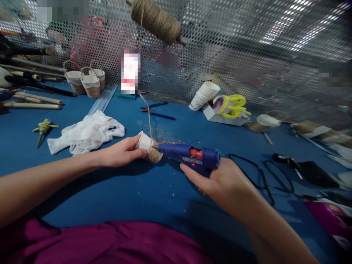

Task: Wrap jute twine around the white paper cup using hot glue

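My left hand [125,151] grips a white paper cup [144,140] that lies tilted, its base toward the right. Brown twine [154,155] is wound round the lower part of the cup. From there a strand of twine [150,121] runs up toward a large twine spool [156,21] hanging on the mesh. My right hand [211,179] is closed round the handle of a blue glue gun [189,156] with a small red light. The gun's nozzle is at the cup's side, by the twine; whether it touches cannot be made out.
Lace fabric [89,130] lies left of the cup. Pliers [158,112] lie behind it. Several twine-wrapped baskets [90,86] stand back left, near a phone [130,71]. Stacked paper cups [203,96] and a tray with yellow-handled scissors [231,106] are back right. A black cord [258,172] curls at right.
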A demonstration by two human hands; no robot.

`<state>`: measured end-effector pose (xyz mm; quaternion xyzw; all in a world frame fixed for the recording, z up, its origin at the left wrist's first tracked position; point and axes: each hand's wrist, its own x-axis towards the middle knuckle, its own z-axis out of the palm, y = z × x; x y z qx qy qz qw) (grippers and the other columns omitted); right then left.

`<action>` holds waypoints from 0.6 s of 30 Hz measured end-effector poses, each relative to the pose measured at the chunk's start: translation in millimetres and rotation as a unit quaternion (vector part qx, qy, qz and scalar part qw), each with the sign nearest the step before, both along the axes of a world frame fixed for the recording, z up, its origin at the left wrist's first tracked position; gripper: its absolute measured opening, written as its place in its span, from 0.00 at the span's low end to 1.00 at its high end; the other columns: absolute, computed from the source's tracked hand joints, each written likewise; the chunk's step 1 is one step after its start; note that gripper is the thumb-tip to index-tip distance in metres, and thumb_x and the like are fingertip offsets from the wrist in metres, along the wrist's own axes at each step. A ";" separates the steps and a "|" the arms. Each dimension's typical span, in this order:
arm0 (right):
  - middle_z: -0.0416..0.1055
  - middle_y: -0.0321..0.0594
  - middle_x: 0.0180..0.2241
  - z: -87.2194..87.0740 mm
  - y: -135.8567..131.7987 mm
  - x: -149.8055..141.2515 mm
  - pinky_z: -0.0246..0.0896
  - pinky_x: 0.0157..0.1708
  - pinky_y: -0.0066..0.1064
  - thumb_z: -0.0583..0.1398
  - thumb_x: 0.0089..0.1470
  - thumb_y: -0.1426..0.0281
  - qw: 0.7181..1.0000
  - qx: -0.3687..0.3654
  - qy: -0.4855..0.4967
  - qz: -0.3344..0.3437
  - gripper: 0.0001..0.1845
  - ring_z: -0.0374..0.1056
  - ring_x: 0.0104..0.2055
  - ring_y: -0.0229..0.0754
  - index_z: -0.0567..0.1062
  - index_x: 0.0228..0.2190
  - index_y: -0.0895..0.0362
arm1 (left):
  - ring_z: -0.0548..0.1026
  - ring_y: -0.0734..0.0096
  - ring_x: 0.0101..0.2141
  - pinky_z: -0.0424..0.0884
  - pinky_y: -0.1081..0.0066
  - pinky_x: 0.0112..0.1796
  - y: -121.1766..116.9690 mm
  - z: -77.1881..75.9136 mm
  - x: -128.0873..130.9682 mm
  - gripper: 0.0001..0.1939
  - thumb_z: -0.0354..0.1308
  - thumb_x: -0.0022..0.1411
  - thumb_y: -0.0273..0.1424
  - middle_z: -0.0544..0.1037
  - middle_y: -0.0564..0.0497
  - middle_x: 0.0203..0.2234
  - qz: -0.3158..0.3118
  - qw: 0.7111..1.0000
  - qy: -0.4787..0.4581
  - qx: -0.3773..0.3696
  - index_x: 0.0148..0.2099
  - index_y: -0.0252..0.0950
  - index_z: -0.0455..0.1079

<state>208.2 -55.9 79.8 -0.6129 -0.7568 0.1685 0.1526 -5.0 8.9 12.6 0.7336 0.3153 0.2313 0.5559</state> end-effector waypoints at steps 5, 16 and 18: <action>0.61 0.38 0.14 4.2 0.2 0.1 0.51 0.20 0.34 0.53 0.41 0.67 0.998 0.033 -0.036 0.039 0.11 0.56 0.18 0.40 0.75 0.24 0.54 | 0.68 0.65 0.42 0.63 0.68 0.44 0.3 0.4 0.1 0.19 0.47 0.58 0.31 0.70 0.43 0.44 0.002 1.000 0.005 0.006 0.51 0.29 0.59; 0.68 0.41 0.18 0.4 0.6 0.1 0.59 0.24 0.36 0.53 0.46 0.65 0.999 -0.026 0.018 -0.012 0.11 0.64 0.22 0.43 0.73 0.23 0.55 | 0.69 0.67 0.39 0.64 0.67 0.42 0.1 -1.5 0.5 0.18 0.47 0.58 0.31 0.71 0.44 0.41 0.004 1.000 0.002 0.013 0.51 0.30 0.59; 0.69 0.41 0.20 0.8 1.5 -0.9 0.61 0.24 0.35 0.54 0.46 0.65 0.999 -0.030 0.034 -0.020 0.09 0.65 0.23 0.44 0.72 0.22 0.55 | 0.69 0.67 0.37 0.65 0.68 0.41 -0.5 -1.0 0.4 0.18 0.47 0.58 0.31 0.71 0.44 0.40 0.002 1.000 0.000 0.012 0.51 0.29 0.59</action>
